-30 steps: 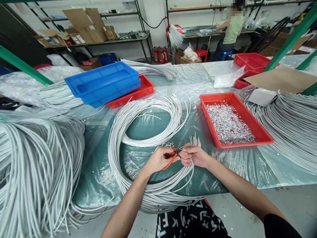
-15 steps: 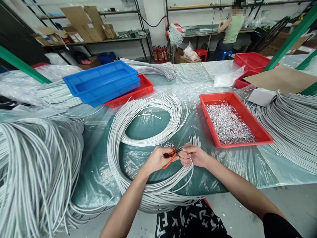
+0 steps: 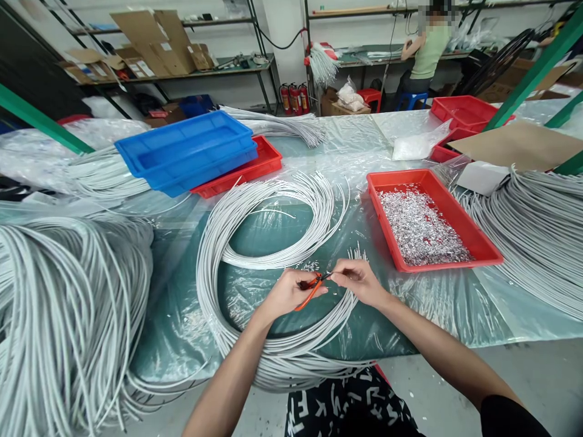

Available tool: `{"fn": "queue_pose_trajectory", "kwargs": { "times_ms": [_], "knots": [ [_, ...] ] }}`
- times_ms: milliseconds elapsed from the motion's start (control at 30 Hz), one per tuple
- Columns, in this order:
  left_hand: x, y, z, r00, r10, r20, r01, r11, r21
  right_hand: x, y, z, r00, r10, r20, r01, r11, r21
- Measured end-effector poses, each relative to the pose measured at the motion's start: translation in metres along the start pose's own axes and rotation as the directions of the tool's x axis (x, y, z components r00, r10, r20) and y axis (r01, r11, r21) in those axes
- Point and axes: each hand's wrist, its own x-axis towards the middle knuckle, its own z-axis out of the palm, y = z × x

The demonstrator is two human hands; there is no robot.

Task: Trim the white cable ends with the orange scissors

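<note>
My left hand (image 3: 291, 292) is closed round orange-handled pliers (image 3: 310, 294), whose dark jaws point right. At the tip of the jaws, my right hand (image 3: 359, 280) pinches something too small to make out. Beneath both hands lies a large coil of white cables (image 3: 291, 349), and its cut ends (image 3: 357, 251) stick up just behind my right hand. A smaller loop of white cable (image 3: 273, 261) rests on the coil's far side. Tiny metal pieces (image 3: 311, 266) are scattered on the plastic-covered table (image 3: 392, 321) behind the pliers.
A red tray (image 3: 487, 252) of small silvery parts sits to the right. Blue trays (image 3: 182, 149) are stacked on a red one at the back left. Thick cable bundles (image 3: 73, 315) flank both sides. Beyond the table, a person (image 3: 426, 54) sits at another bench.
My right hand has risen slightly, and its fingers, earlier wrapped lower around the cable ends, are now pinched together at the plier tips. My left hand has barely shifted.
</note>
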Motion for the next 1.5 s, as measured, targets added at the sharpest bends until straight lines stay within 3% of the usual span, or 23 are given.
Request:
{"fn": "queue_pose_trajectory", "kwargs": {
  "times_ms": [167,300,467,567,633,800,933,1067,1200,1367,1500],
  "knots": [
    [0.000,0.000,0.000,1.000,-0.011,0.007,0.012,1.000,-0.023,-0.005,-0.010,0.008,0.954,-0.281,-0.099,0.233,0.911,-0.341],
    [-0.001,0.003,0.003,0.999,-0.034,0.008,0.034,0.998,-0.059,-0.007,-0.008,0.012,0.852,-0.517,-0.077,0.375,0.707,-0.600],
    [-0.001,0.007,0.008,0.991,-0.129,0.031,0.132,0.981,-0.143,-0.007,0.000,0.011,0.732,-0.681,0.022,0.396,0.400,-0.827],
    [-0.001,0.007,0.010,0.983,-0.173,0.054,0.180,0.965,-0.190,-0.006,0.001,0.011,0.706,-0.707,0.045,0.376,0.321,-0.869],
    [0.000,0.008,0.010,0.984,-0.172,0.050,0.179,0.964,-0.195,-0.006,0.000,0.013,0.717,-0.697,0.012,0.353,0.348,-0.869],
    [0.001,0.014,0.006,0.995,-0.094,0.036,0.099,0.973,-0.207,-0.005,-0.002,0.015,0.761,-0.639,-0.110,0.351,0.549,-0.759],
    [0.000,0.015,0.006,0.989,-0.103,-0.109,0.070,0.959,-0.276,-0.005,0.001,0.015,0.796,-0.597,-0.100,0.366,0.607,-0.705],
    [-0.001,0.008,0.008,0.960,-0.129,-0.248,0.029,0.929,-0.369,-0.007,0.008,0.016,0.844,-0.536,0.003,0.372,0.582,-0.723],
    [-0.001,0.007,0.011,0.950,-0.123,-0.287,0.011,0.932,-0.362,-0.008,0.012,0.017,0.855,-0.511,0.088,0.383,0.509,-0.771],
    [0.000,0.016,0.009,0.971,-0.105,-0.214,0.021,0.932,-0.361,-0.009,0.010,0.017,0.854,-0.510,0.102,0.370,0.459,-0.807],
    [-0.001,0.019,0.005,0.989,-0.074,-0.127,0.020,0.922,-0.386,-0.010,0.012,0.017,0.840,-0.533,0.104,0.397,0.472,-0.787]
  ]
}}
